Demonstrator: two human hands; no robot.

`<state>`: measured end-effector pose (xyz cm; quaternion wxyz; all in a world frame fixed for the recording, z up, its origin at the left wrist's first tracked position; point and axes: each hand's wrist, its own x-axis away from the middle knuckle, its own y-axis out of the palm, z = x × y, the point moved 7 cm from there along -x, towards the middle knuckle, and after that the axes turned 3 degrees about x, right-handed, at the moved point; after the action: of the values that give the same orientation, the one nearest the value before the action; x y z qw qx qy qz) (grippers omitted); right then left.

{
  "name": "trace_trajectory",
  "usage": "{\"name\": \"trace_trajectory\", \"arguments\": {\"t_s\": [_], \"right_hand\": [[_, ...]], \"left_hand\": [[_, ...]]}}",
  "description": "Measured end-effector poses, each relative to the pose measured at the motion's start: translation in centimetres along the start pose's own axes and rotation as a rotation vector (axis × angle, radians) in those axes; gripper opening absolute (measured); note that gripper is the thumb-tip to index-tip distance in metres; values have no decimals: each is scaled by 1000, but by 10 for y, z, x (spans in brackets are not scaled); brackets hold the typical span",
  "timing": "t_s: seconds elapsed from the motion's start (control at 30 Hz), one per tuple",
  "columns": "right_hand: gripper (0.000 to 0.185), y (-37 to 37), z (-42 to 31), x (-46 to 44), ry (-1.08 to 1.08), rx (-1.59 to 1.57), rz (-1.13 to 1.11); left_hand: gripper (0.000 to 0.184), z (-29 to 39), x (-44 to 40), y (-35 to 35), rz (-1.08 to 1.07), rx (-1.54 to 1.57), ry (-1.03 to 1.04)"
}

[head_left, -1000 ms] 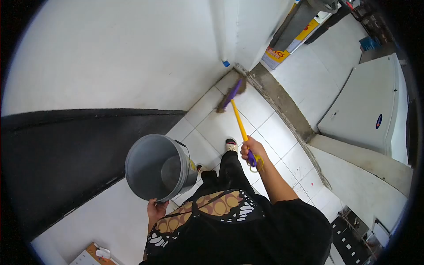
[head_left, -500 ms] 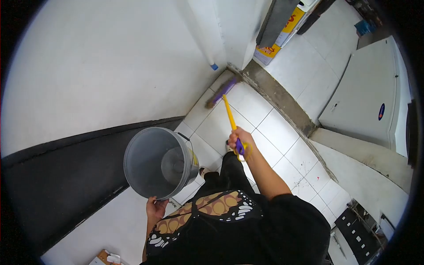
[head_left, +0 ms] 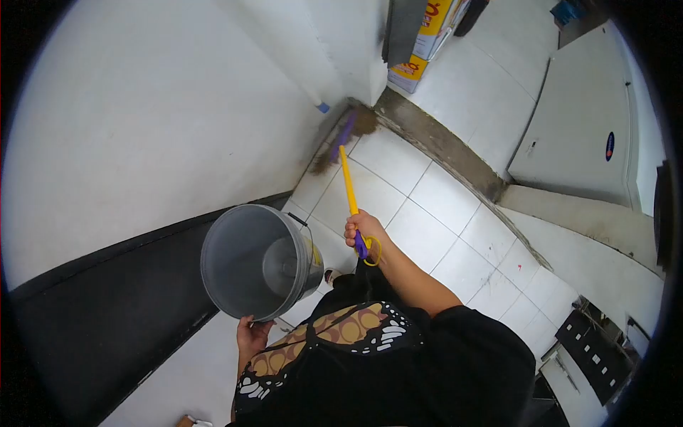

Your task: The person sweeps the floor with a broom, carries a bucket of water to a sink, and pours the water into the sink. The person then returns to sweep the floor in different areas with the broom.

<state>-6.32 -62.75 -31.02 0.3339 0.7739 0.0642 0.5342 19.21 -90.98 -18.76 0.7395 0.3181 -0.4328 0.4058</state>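
A black band runs along the wall towards 8 o'clock, taking the middle of the view as the dial's hub. Nearer in, also at 8, is the grey bucket, its round mouth facing up towards the camera; whether its base rests on the floor I cannot tell. At 7 o'clock the left hand holds the bucket by its rim, fingers at the lower edge. The bucket's wire handle, with a black grip, lies over its right side. Between 11 and 12 a white pipe ends in a blue tip. The broom has its purple head at 12, brown bristles splayed over the tiles beside the wall's foot. Its yellow handle slopes down to the right hand, just off the hub, whose fingers are wrapped around it; a yellow loop hangs from the handle's end. Yellow-and-white containers stand at 1 o'clock, a concrete sill crosses at 2, and a white appliance lies farther out.
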Motion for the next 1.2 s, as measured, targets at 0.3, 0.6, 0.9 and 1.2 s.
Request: {"name": "trace_trajectory", "arguments": {"t_s": [0.3,0.6,0.9,1.2], "right_hand": [[16,-113,-16,-50,-3,-404,161],[5,-26,58,208,-162,-568,40],[20,0,20,144,-504,-451,-35],[18,-38,-5,116,-713,-408,-8]], "left_hand": [[32,9,-12,-3,-29,-122,-39],[26,37,-48,-18,-151,-199,-79],[24,55,-53,-36,-226,-292,-33],[30,57,-57,-70,-183,-283,-136]]}}
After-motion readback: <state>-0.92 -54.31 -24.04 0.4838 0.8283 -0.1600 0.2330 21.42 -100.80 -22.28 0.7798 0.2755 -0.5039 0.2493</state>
